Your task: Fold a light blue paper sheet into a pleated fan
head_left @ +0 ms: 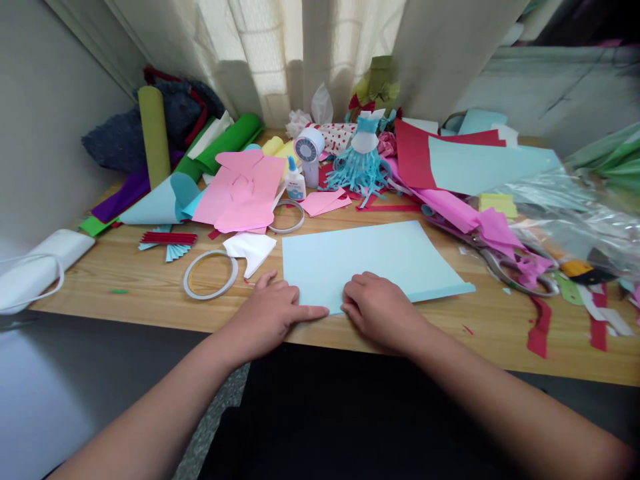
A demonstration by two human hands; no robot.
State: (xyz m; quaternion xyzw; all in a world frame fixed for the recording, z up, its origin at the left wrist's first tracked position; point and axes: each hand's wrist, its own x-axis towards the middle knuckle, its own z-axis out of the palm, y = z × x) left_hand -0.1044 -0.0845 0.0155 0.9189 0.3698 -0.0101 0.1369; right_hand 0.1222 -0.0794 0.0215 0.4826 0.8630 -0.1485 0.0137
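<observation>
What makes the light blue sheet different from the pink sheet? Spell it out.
The light blue sheet is a plain, whole rectangle, while the pink sheet has an irregular outline and cut marks near its middle. The blue sheet lies nearer the person, under the left hand and right hand; no hand touches the pink sheet, which sits further back among paper scraps. Both are thin coloured paper lying on the wooden desk.
</observation>
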